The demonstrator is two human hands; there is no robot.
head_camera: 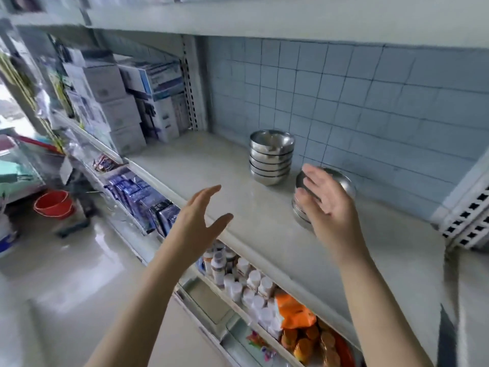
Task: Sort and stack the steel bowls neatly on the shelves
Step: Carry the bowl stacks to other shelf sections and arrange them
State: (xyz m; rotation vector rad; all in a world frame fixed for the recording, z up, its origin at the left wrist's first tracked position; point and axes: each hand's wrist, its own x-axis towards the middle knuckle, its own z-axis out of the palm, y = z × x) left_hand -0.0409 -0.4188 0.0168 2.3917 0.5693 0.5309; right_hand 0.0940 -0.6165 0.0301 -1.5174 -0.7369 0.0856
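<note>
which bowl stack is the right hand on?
The shorter stack nearer the right hand, right of the taller stack, which stands untouched.

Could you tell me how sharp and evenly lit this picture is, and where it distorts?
Head view: the bowl stack is fairly sharp; the left hand and right hand are slightly smeared, the boxes at left blurrier. Wide-angle bending curves the shelf edge and tiles. Light is soft and even, with glare on the floor.
</note>
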